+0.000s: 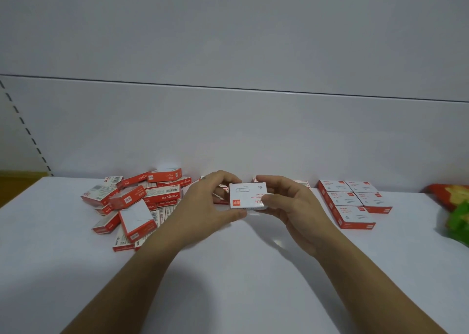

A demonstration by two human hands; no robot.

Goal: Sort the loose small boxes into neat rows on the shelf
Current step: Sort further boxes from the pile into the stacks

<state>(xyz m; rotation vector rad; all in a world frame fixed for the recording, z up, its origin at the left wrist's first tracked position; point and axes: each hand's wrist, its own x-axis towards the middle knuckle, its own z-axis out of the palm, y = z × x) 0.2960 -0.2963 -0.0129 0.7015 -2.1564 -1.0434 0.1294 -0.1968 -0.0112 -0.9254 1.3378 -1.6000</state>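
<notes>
Both hands, left (210, 204) and right (289, 204), pinch one box (247, 195), seemingly paperclips.

Jumbled pile of small boxes (138, 201) at far left of the shelf (228, 270), neat rows of boxes (352, 203) far right, held box (248, 196) between them, snack bags (454, 206) at right edge

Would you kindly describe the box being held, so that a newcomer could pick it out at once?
On the white shelf, a jumbled pile of red-and-white boxes lies left and neat rows stand right. Between them, the left hand and right hand hold one small box. It alone is lifted off the shelf, its white face with a paper-clip drawing turned towards the camera.
</notes>
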